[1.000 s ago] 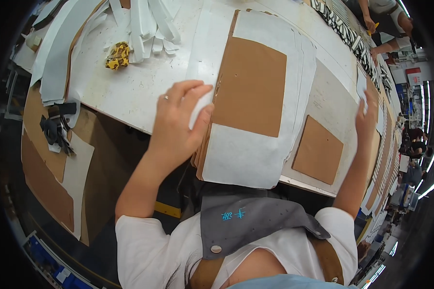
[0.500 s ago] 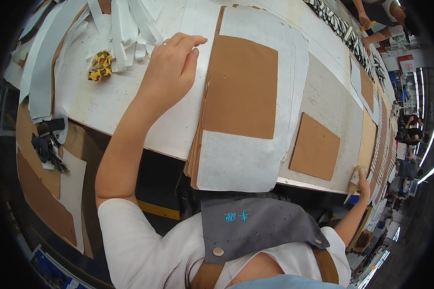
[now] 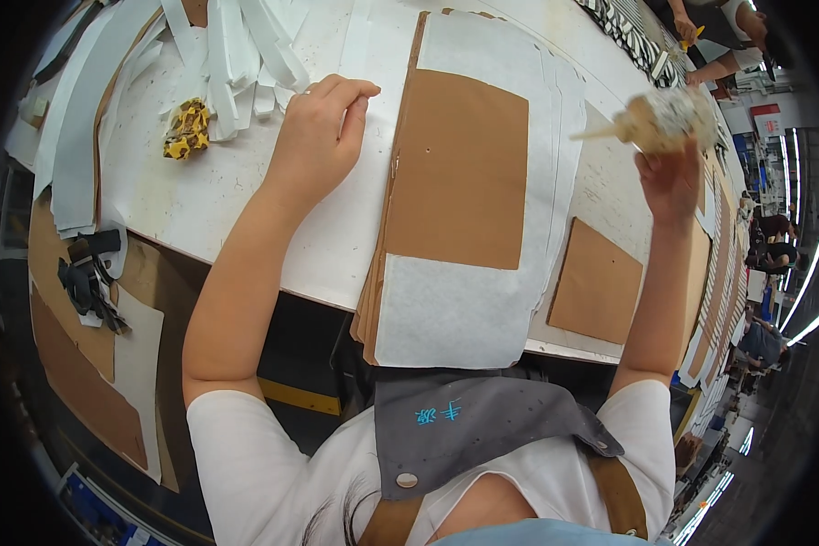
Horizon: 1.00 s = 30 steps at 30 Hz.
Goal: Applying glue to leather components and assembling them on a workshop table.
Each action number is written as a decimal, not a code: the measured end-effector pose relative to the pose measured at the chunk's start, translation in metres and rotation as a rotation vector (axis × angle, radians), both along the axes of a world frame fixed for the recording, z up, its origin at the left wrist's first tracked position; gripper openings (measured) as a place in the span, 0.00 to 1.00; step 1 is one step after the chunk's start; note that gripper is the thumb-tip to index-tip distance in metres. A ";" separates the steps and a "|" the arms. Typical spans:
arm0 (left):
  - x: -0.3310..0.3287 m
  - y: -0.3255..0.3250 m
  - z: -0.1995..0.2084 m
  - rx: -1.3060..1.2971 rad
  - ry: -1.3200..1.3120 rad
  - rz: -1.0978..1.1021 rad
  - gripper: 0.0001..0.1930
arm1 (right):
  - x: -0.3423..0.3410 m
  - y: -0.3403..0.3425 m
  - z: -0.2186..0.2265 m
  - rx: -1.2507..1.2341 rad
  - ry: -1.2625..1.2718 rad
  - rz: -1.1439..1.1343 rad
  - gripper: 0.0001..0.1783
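My right hand (image 3: 673, 187) is raised over the right side of the table, its fingers closed round a glue-crusted brush (image 3: 660, 118). The brush is pale and blurred, its thin tip pointing left. A brown rectangular sheet (image 3: 464, 173) with a small hole lies on a stack of white-faced sheets (image 3: 450, 318) with brown edges in front of me. Just left of that stack my left hand (image 3: 323, 127) hovers or rests near the table, fingers bent, thumb apart, holding nothing. A smaller brown piece (image 3: 596, 278) lies to the right, partly beside my forearm.
White strips (image 3: 232, 68) and a yellow-and-brown lump (image 3: 187, 129) lie on the table's left part. Long grey-white sheets (image 3: 77, 136) hang over the left edge, above black scraps (image 3: 91, 280). Striped pieces (image 3: 628, 41) line the far right, where another person's hand (image 3: 687, 32) works.
My right hand has lifted the brush from the table's near right edge, up and forward, and its tip has swung from downward to leftward. My left hand has shifted slightly left and nearer.
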<state>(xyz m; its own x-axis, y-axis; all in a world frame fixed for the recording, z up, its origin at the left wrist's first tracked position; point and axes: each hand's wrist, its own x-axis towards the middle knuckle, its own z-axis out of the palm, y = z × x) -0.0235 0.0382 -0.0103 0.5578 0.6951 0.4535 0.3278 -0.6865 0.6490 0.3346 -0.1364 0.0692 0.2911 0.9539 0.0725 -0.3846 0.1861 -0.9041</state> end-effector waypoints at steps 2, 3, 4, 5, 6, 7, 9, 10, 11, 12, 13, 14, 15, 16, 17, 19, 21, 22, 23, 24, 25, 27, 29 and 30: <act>0.001 0.000 -0.001 0.029 0.014 -0.009 0.08 | -0.020 0.039 -0.007 -0.041 -0.027 0.001 0.23; 0.002 -0.001 -0.001 0.029 0.012 -0.011 0.08 | -0.034 0.057 -0.009 -0.036 -0.146 -0.033 0.23; 0.001 -0.001 -0.002 0.047 0.014 -0.007 0.08 | -0.050 0.074 -0.012 -0.032 -0.260 -0.062 0.24; 0.000 -0.001 -0.002 0.066 0.011 -0.006 0.08 | -0.061 0.085 -0.011 -0.029 -0.318 -0.026 0.24; 0.000 -0.002 -0.001 0.064 0.008 -0.008 0.08 | -0.072 0.093 -0.010 -0.026 -0.376 0.010 0.25; -0.001 -0.003 0.000 0.065 0.018 -0.003 0.08 | -0.086 0.102 -0.012 -0.041 -0.377 -0.081 0.25; 0.001 -0.002 0.000 0.063 0.025 0.000 0.08 | -0.076 0.114 -0.021 -0.057 -0.428 -0.061 0.27; 0.001 -0.002 -0.002 0.071 0.002 0.003 0.07 | -0.078 0.120 -0.023 -0.071 -0.474 -0.036 0.29; 0.001 -0.002 -0.003 0.080 -0.021 0.005 0.07 | -0.080 0.124 -0.023 -0.047 -0.500 -0.005 0.29; 0.000 -0.003 -0.003 0.077 -0.021 0.009 0.07 | -0.083 0.127 -0.023 -0.049 -0.499 -0.001 0.29; 0.001 -0.004 -0.001 0.082 -0.003 0.006 0.07 | -0.087 0.130 -0.023 -0.042 -0.558 -0.017 0.29; 0.001 -0.005 0.000 0.086 0.015 0.002 0.07 | -0.092 0.133 -0.021 -0.036 -0.617 -0.034 0.28; 0.001 -0.005 -0.001 0.083 0.016 0.002 0.07 | -0.099 0.136 -0.020 -0.039 -0.617 -0.032 0.28; 0.000 -0.005 -0.002 0.086 0.020 -0.001 0.07 | -0.119 0.139 -0.011 -0.061 -0.545 -0.126 0.26; 0.000 -0.005 -0.003 0.092 0.021 -0.007 0.07 | -0.130 0.140 -0.006 -0.082 -0.474 -0.223 0.23; 0.000 -0.005 -0.001 0.093 0.030 -0.005 0.07 | -0.121 0.144 -0.014 -0.038 -0.546 -0.191 0.24; 0.000 -0.007 0.000 0.098 0.037 -0.005 0.07 | -0.116 0.146 -0.018 0.008 -0.618 -0.161 0.24; 0.000 -0.006 0.000 0.099 0.037 -0.006 0.07 | -0.117 0.147 -0.019 -0.013 -0.607 -0.186 0.24; 0.001 -0.006 0.000 0.101 0.036 -0.008 0.07 | -0.118 0.148 -0.019 -0.035 -0.596 -0.212 0.24; 0.001 -0.007 0.000 0.100 0.037 -0.009 0.07 | -0.118 0.149 -0.019 -0.036 -0.595 -0.212 0.24; 0.001 -0.007 0.001 0.091 0.047 -0.007 0.07 | -0.119 0.150 -0.019 -0.021 -0.604 -0.201 0.24; 0.000 -0.007 0.000 0.081 0.059 -0.006 0.07 | -0.121 0.152 -0.020 -0.007 -0.610 -0.189 0.24; 0.000 -0.007 0.000 0.092 0.059 -0.006 0.08 | -0.122 0.154 -0.022 -0.021 -0.617 -0.246 0.23; 0.001 -0.007 0.000 0.091 0.059 -0.006 0.08 | -0.121 0.155 -0.022 -0.022 -0.617 -0.246 0.23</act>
